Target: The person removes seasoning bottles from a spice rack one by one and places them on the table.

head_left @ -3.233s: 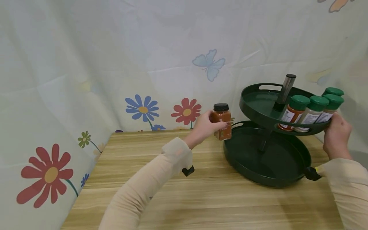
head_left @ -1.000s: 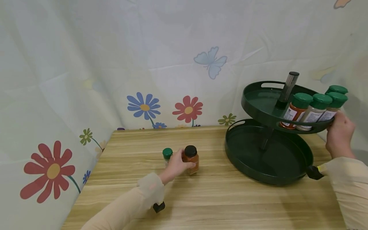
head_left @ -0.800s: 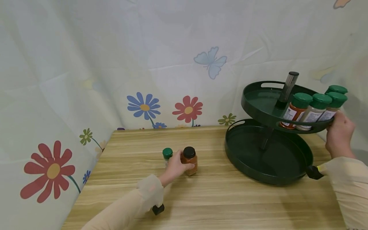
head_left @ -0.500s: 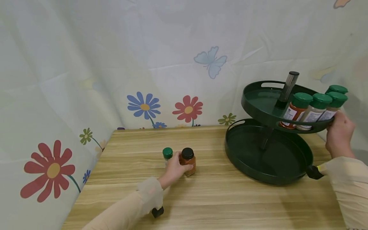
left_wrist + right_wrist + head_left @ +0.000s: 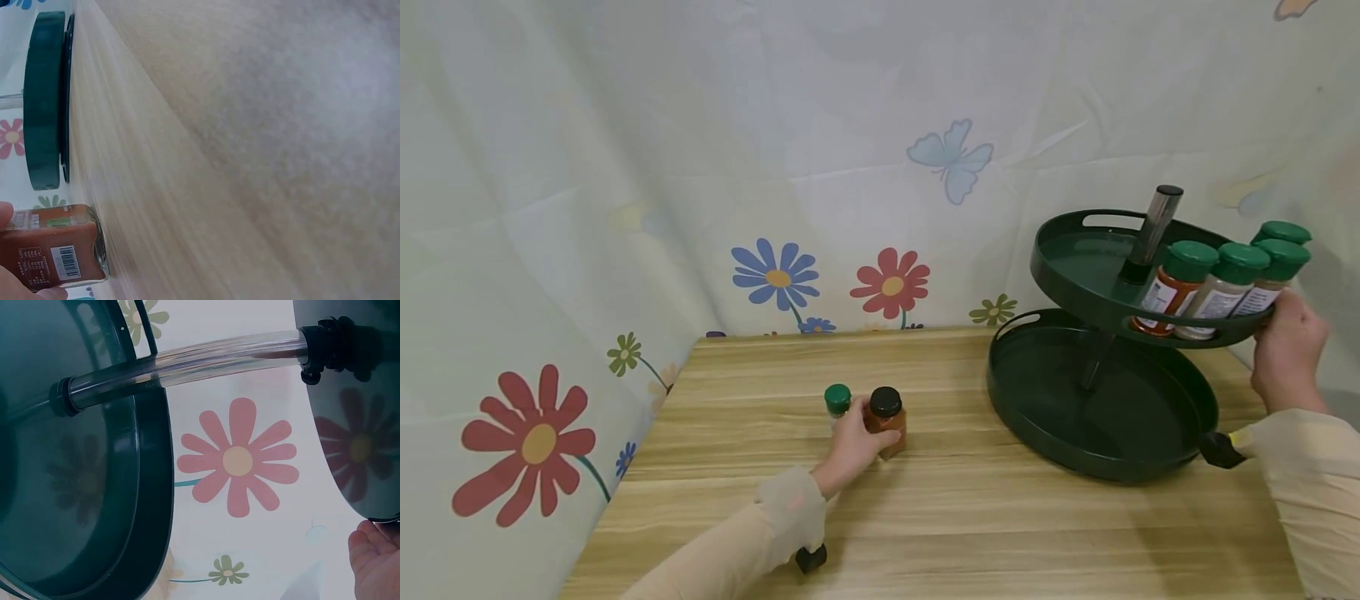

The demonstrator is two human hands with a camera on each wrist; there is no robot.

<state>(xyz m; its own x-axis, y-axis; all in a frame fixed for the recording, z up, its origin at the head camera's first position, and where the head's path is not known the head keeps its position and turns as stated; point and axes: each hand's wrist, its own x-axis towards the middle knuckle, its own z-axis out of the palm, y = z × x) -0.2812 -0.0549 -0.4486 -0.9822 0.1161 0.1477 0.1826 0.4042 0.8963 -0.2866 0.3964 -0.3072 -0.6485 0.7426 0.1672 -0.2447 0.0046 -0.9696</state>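
Observation:
My left hand (image 5: 847, 448) holds a square spice jar (image 5: 891, 425) with a black lid and orange-brown powder. In the left wrist view, the base of this jar (image 5: 53, 250) is at or just above the wooden tabletop. Close behind the left hand stands a green-capped jar (image 5: 837, 402), its body mostly hidden. On the right, my right hand (image 5: 1291, 354) grips the rim of the upper tray (image 5: 1067, 271) of a dark green two-tier rack. Fingertips (image 5: 369, 540) show at the tray's edge in the right wrist view.
Several green-capped spice jars (image 5: 1210, 292) stand together on the upper tray's right side. Below is the wider lower tray (image 5: 1097, 417), joined by a central post (image 5: 1156, 221). The wooden table (image 5: 940, 533) meets a flower-printed curtain (image 5: 820, 150) at the back.
My left hand has brought the black-lidded jar from beside the rack leftward and down to the table, near the green-capped jar, lately shifting slightly left. The right hand has kept its grip.

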